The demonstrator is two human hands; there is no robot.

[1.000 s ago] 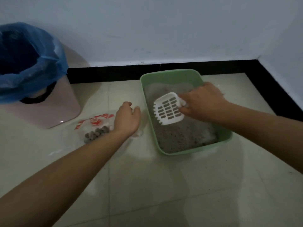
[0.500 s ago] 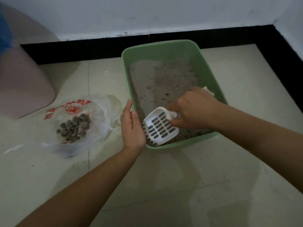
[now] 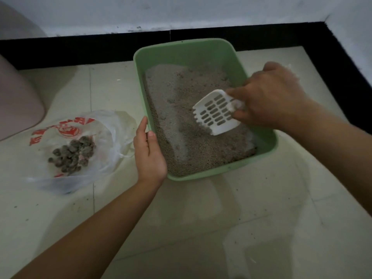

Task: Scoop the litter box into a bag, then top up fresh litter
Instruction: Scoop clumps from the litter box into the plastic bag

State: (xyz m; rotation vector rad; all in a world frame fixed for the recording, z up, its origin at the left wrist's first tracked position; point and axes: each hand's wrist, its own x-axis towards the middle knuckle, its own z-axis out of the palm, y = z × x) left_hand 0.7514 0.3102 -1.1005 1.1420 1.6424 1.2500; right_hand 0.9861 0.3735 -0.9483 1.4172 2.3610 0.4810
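A green litter box (image 3: pixel 189 49) with grey litter stands on the tiled floor near the wall. My right hand (image 3: pixel 269 97) grips the handle of a white slotted scoop (image 3: pixel 216 112), whose blade hangs over the litter at the box's right side. My left hand (image 3: pixel 150 154) rests with straight fingers against the box's left rim near the front corner. To the left lies a clear plastic bag (image 3: pixel 112 133) with red print, holding a pile of dark clumps (image 3: pixel 72 156).
A pink bin (image 3: pixel 18 101) stands at the far left edge. A black skirting strip (image 3: pixel 80 51) runs along the white wall behind the box and down the right side. Litter crumbs dot the floor tiles.
My left hand left the bag and came to the box's left rim. The scoop swept from the box's front left corner to its right side. The view shifted closer to the box.
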